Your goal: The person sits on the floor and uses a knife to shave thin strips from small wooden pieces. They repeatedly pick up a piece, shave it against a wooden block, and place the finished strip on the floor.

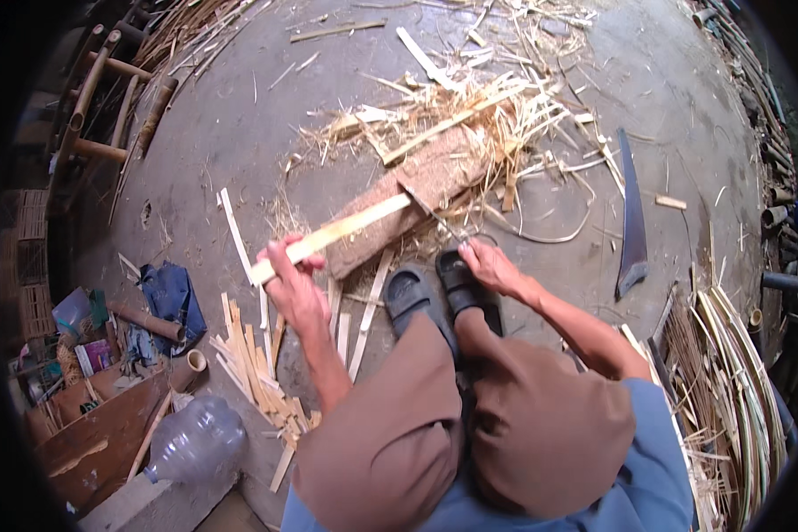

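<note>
Where the strip (pixel 355 228) slants over the block (pixel 445 167), its long axis runs from the left hand (pixel 296 282), pinching its lower end, up rightward to the knife (pixel 432 213) gripped in the right hand (pixel 492 266); blade contact is hard to tell.

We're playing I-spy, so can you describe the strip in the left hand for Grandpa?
Find the long brown block on the grey floor, ahead of the dark sandals. A straight, pale strip slants over it, its lower-left end in the left hand. Other pale strips lie loose nearby; this is the only one held.
</note>
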Demonstrator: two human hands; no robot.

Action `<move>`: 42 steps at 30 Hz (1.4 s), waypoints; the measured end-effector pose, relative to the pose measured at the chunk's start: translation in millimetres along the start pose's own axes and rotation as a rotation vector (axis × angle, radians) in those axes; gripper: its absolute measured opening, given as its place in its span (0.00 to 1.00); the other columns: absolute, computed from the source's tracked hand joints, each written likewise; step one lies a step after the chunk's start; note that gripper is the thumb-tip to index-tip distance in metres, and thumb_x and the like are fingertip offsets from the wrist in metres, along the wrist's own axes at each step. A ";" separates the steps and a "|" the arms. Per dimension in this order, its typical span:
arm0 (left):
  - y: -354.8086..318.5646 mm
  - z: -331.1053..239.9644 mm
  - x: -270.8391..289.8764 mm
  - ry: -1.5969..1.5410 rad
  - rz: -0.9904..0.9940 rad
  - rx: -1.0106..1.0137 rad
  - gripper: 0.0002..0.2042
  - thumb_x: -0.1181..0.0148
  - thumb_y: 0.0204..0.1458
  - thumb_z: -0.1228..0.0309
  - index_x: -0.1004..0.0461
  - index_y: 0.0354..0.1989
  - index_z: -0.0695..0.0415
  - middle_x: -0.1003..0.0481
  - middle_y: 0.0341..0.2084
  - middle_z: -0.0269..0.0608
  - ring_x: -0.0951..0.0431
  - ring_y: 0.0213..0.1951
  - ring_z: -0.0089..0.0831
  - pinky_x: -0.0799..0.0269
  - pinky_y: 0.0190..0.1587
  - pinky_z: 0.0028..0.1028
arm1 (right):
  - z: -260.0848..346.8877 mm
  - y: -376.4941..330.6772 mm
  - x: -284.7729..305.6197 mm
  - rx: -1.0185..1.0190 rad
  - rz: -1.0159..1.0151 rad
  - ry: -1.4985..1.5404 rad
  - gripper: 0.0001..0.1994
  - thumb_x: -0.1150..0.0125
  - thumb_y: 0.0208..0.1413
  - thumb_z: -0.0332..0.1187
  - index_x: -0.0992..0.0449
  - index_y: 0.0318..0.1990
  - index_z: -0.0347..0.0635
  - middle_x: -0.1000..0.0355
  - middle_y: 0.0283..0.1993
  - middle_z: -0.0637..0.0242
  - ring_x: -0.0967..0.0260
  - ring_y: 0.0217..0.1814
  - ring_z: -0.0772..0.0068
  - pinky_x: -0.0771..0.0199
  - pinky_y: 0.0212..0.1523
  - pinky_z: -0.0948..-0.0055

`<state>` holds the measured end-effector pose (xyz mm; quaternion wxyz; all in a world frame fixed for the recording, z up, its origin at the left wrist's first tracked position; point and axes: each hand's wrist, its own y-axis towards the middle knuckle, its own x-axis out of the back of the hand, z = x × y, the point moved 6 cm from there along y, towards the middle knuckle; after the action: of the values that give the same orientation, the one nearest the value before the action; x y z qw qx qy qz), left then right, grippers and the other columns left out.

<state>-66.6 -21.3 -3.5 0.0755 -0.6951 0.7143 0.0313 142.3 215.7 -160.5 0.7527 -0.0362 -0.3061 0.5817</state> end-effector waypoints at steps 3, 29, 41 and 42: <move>-2.5 -5.5 -10.6 -0.092 -0.089 0.019 0.23 0.56 0.67 0.50 0.30 0.31 0.59 0.25 0.33 0.42 0.29 0.24 0.22 0.29 0.30 0.23 | 6.8 -4.5 -0.3 -0.018 -0.076 -0.064 0.20 0.57 0.69 0.46 0.33 0.39 0.35 0.31 0.30 0.41 0.33 0.34 0.36 0.35 0.37 0.50; -29.0 -16.6 -23.8 0.364 0.012 0.033 0.13 0.64 0.68 0.67 0.37 0.40 0.64 0.27 0.22 0.47 0.25 0.15 0.30 0.34 0.16 0.24 | 107.0 -40.0 -17.9 0.249 0.015 -0.020 0.16 0.51 0.67 0.45 0.31 0.38 0.40 0.30 0.24 0.44 0.29 0.30 0.36 0.31 0.29 0.48; -37.7 -21.7 -24.0 0.437 -0.017 0.004 0.10 0.63 0.66 0.67 0.40 0.40 0.62 0.31 0.24 0.45 0.26 0.14 0.32 0.33 0.16 0.24 | 124.3 -44.5 -11.0 0.174 0.138 0.081 0.18 0.52 0.67 0.47 0.32 0.38 0.39 0.28 0.26 0.44 0.29 0.33 0.33 0.32 0.33 0.44; -35.3 -22.3 -29.3 0.430 -0.017 -0.017 0.10 0.63 0.66 0.67 0.40 0.40 0.62 0.31 0.24 0.44 0.26 0.14 0.33 0.32 0.16 0.25 | 113.2 -33.1 -6.4 0.181 0.075 0.040 0.18 0.52 0.67 0.47 0.31 0.38 0.39 0.28 0.25 0.44 0.29 0.33 0.33 0.33 0.33 0.44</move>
<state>-32.1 3.1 25.0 -0.0841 -0.6923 0.7078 -0.1123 112.8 165.2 -57.9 0.7365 0.0091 -0.2356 0.6341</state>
